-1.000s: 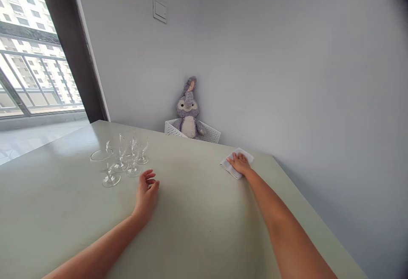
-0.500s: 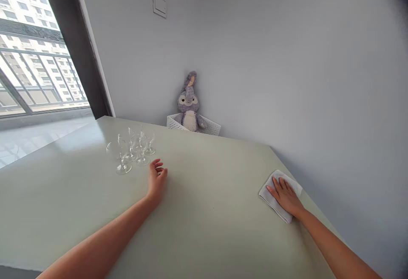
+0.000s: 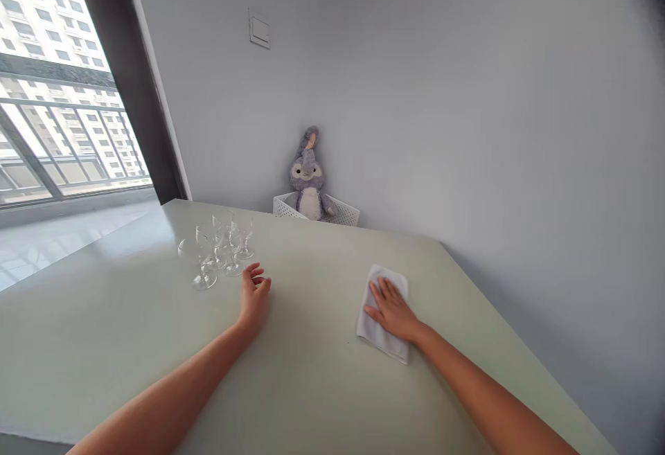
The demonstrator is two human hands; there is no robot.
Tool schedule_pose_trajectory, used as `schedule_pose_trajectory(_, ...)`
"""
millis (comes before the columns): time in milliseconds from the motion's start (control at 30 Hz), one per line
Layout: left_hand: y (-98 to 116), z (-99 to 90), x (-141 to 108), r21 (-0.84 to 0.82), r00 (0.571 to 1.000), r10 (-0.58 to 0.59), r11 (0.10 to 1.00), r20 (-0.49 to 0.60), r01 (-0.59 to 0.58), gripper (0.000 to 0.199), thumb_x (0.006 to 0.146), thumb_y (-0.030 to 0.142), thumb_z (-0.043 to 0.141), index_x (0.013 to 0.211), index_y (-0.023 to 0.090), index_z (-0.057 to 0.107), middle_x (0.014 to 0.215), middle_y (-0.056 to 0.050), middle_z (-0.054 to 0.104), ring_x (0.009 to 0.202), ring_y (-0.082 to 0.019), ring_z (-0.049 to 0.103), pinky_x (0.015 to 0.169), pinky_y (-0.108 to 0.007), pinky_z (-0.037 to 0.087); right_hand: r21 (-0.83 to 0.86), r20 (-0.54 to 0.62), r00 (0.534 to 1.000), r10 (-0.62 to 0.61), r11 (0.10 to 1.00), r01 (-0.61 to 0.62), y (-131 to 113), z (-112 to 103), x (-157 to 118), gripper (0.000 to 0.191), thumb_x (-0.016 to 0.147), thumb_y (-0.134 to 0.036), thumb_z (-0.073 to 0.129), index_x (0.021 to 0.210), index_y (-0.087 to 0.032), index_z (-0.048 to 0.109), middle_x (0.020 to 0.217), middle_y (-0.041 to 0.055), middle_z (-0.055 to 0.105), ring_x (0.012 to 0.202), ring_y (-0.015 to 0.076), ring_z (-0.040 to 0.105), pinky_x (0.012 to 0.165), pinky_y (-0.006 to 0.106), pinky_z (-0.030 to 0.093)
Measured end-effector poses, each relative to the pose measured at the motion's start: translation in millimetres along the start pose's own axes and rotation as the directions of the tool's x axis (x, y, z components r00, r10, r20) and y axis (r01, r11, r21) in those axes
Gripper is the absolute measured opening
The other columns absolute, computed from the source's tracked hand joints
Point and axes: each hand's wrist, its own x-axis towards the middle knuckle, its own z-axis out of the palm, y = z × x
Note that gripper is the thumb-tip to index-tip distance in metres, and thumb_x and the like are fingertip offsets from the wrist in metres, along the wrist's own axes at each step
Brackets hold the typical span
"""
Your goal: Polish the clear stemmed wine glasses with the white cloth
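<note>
My right hand (image 3: pixel 393 311) lies flat on a folded pale grey cloth (image 3: pixel 382 343), fingers spread and pressing it to the table (image 3: pixel 306 372). The cloth rests a little right of the table's middle. On the left, the side of my left hand (image 3: pixel 254 301) rests on the tabletop, fingers loosely curled and apart, with nothing in them. Just beyond it several clear stemmed glasses (image 3: pixel 233 251) stand upright in a cluster. The nearest glass base is close to my left fingertips, with a small gap.
A purple plush rabbit (image 3: pixel 310 202) sits in a white perforated basket (image 3: pixel 346 214) behind the table's far edge. Grey walls meet in the corner, with a light switch (image 3: pixel 260 30) on the left one. A dark-framed glass door is at far left.
My right hand has slid the cloth leftward from the right edge toward the table's middle. The left hand stays nearly in place. The view has tilted slightly upward.
</note>
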Motion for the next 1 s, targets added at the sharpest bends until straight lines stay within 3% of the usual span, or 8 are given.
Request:
schedule_pose_trajectory(133, 0, -4.4, 6, -0.017, 0.998, 0.025, 1.0, -0.052, -0.025, 0.039, 0.066, 0.021, 0.052, 0.104, 0.027, 0.046, 0.097, 0.0, 0.047, 0.072, -0.01, 0.047, 0.064, -0.024, 0.041, 0.067, 0.063, 0.973, -0.222, 0.974, 0.218, -83, -7, 53, 0.084, 0.08, -0.067, 0.019, 0.14, -0.009, 0.011, 0.146, 0.0141, -0.004, 0.133, 0.0301, -0.009, 0.107, 0.044, -0.001)
schedule_pose_trajectory(233, 1, -7.0, 11, -0.016, 0.991, 0.07, 0.997, -0.117, -0.073, 0.038, 0.065, 0.021, 0.052, 0.103, 0.026, 0.047, 0.096, 0.0, 0.048, 0.073, -0.01, 0.047, 0.065, -0.024, 0.04, 0.117, 0.077, 0.924, -0.374, 0.924, 0.364, -151, -8, 75, 0.087, 0.078, -0.068, 0.027, 0.14, -0.009, 0.012, 0.146, 0.0151, -0.007, 0.132, 0.0335, -0.01, 0.106, 0.047, -0.001)
schedule_pose_trajectory(333, 3, -8.4, 14, -0.008, 0.981, 0.11, 0.994, -0.162, -0.113, 0.038, 0.065, 0.019, 0.052, 0.102, 0.024, 0.047, 0.095, 0.0, 0.049, 0.074, -0.01, 0.047, 0.067, -0.024, 0.039, 0.142, 0.057, 0.862, -0.503, 0.859, 0.492, -201, -7, 69, 0.089, 0.076, -0.068, 0.033, 0.14, -0.009, 0.014, 0.147, 0.0147, -0.005, 0.132, 0.0338, -0.011, 0.106, 0.048, -0.002)
schedule_pose_trajectory(400, 5, -8.9, 14, -0.012, 0.975, 0.128, 0.991, -0.181, -0.133, 0.037, 0.065, 0.018, 0.052, 0.101, 0.023, 0.047, 0.095, 0.0, 0.049, 0.073, -0.01, 0.047, 0.068, -0.024, 0.039, 0.172, 0.05, 0.799, -0.6, 0.793, 0.584, -215, -8, 50, 0.088, 0.076, -0.067, 0.035, 0.14, -0.011, 0.013, 0.147, 0.0134, -0.006, 0.132, 0.032, -0.013, 0.107, 0.047, -0.002)
schedule_pose_trajectory(500, 6, -9.9, 13, -0.047, 0.972, 0.111, 0.991, -0.208, -0.124, 0.036, 0.066, 0.019, 0.052, 0.101, 0.024, 0.046, 0.097, 0.0, 0.049, 0.072, -0.009, 0.046, 0.067, -0.023, 0.039, 0.235, 0.077, 0.726, -0.683, 0.72, 0.653, -206, -11, 9, 0.085, 0.078, -0.065, 0.035, 0.141, -0.013, 0.011, 0.146, 0.0123, -0.009, 0.132, 0.0304, -0.013, 0.107, 0.046, -0.001)
schedule_pose_trajectory(633, 5, -12.5, 15, -0.127, 0.97, -0.013, 0.992, -0.244, -0.018, 0.044, 0.065, 0.021, 0.053, 0.108, 0.027, 0.041, 0.097, 0.0, 0.047, 0.069, -0.008, 0.046, 0.065, -0.022, 0.04, 0.274, 0.107, 0.738, -0.666, 0.733, 0.623, -158, -13, -44, 0.08, 0.078, -0.063, 0.038, 0.14, -0.018, 0.014, 0.146, 0.0102, -0.007, 0.133, 0.0289, -0.008, 0.108, 0.047, 0.001)
schedule_pose_trajectory(833, 6, -16.2, 23, -0.199, 0.946, -0.191, 0.97, -0.263, 0.14, 0.055, 0.064, 0.023, 0.053, 0.116, 0.029, 0.036, 0.104, -0.001, 0.047, 0.066, -0.007, 0.048, 0.061, -0.022, 0.042, 0.268, 0.13, 0.849, -0.512, 0.842, 0.467, -80, -24, -96, 0.072, 0.076, -0.059, 0.047, 0.137, -0.029, 0.025, 0.147, 0.0041, 0.01, 0.134, 0.028, 0.008, 0.108, 0.049, 0.01)
schedule_pose_trajectory(1000, 14, -17.7, 24, -0.146, 0.942, -0.162, 0.982, -0.293, 0.123, 0.06, 0.065, 0.027, 0.055, 0.122, 0.033, 0.035, 0.121, -0.001, 0.04, 0.071, -0.008, 0.049, 0.061, -0.022, 0.042, 0.247, -0.044, 0.971, -0.233, 0.94, 0.237, -77, -24, -117, 0.051, 0.085, -0.051, 0.036, 0.129, -0.027, 0.042, 0.135, 0.0065, 0.04, 0.122, 0.0266, 0.036, 0.098, 0.046, 0.034)
